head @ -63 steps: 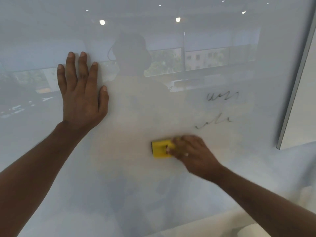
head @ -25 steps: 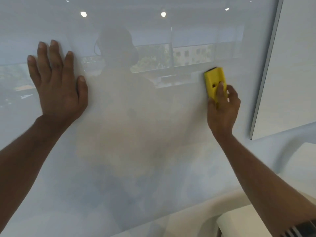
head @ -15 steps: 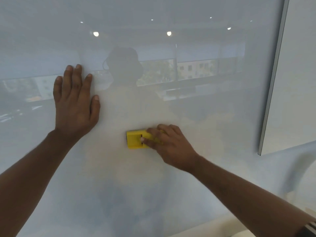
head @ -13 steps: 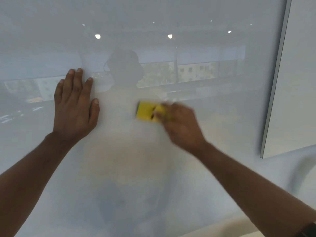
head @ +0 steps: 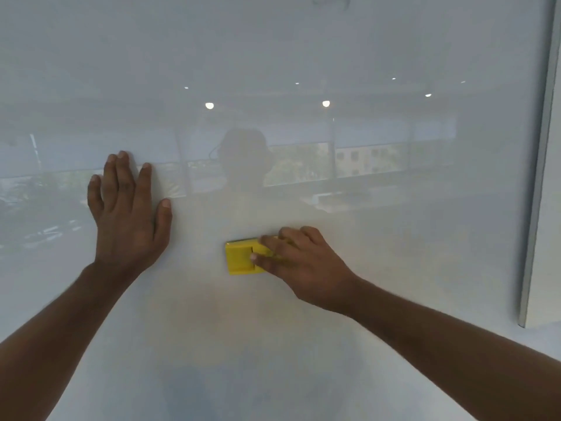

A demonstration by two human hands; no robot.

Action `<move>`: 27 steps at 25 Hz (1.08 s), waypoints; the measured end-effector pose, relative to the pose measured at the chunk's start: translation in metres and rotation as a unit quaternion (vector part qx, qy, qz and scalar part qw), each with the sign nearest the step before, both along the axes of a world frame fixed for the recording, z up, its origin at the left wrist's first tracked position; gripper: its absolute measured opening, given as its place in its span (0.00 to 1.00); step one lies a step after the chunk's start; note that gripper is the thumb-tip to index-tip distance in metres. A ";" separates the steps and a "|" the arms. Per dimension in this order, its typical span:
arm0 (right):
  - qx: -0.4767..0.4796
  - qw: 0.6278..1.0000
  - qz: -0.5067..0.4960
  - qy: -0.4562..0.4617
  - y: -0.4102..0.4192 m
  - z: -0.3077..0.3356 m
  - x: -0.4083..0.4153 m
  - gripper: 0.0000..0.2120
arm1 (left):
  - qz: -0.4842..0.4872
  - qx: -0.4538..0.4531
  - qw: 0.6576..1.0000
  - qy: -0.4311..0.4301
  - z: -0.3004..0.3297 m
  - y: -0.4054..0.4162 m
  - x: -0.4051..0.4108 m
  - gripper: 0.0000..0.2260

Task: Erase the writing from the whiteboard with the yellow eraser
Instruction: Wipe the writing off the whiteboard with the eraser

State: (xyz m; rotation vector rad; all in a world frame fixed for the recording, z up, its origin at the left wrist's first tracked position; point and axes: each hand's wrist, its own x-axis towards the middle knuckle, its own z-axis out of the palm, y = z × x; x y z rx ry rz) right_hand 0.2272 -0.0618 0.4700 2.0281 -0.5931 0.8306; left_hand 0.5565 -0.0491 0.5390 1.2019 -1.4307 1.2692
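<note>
A glossy whiteboard [head: 394, 268] fills the view and mirrors a room with ceiling lights and windows. My right hand [head: 303, 262] presses the yellow eraser [head: 239, 257] flat against the board near its middle, fingers over the eraser's right half. My left hand [head: 127, 208] lies flat on the board to the left, fingers spread upward, holding nothing. A faint dark scribble [head: 331, 1] shows at the very top edge of the board. The area around the eraser carries no marks.
The board's grey right frame edge [head: 537, 177] runs top to bottom at the right, with a pale wall [head: 551, 238] beyond it. My reflection appears faintly in the board above the eraser.
The two scribbles on the right of the board are gone. My right hand swept the eraser up to the right, then back to the middle, and now sits lower. My left hand stayed planted.
</note>
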 end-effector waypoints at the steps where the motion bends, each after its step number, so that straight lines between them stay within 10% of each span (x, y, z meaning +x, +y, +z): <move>1: -0.029 0.999 0.020 0.030 -0.005 0.011 -0.003 0.17 | 0.004 -0.001 1.000 0.000 -0.001 0.003 0.006 0.27; 6: -0.016 0.923 -0.030 -0.384 -0.012 0.128 0.000 0.27 | 0.005 0.005 1.000 -0.012 0.014 0.023 0.001 0.27; 12: 0.035 0.983 0.121 -0.132 0.006 0.132 0.065 0.41 | -0.049 0.012 0.977 -0.205 0.067 0.015 -0.065 0.27; 16: 0.106 0.957 0.134 -0.236 -0.005 0.130 0.029 0.41 | -0.100 0.008 0.969 -0.225 0.074 0.002 -0.063 0.25; 21: 0.051 0.812 0.102 -0.572 -0.047 0.123 -0.058 0.25 | -0.112 -0.007 0.953 -0.280 0.095 -0.016 -0.101 0.25; 27: -0.087 0.840 0.033 -0.534 -0.081 0.101 -0.080 0.22 | -0.110 -0.043 0.945 -0.305 0.180 -0.040 -0.201 0.25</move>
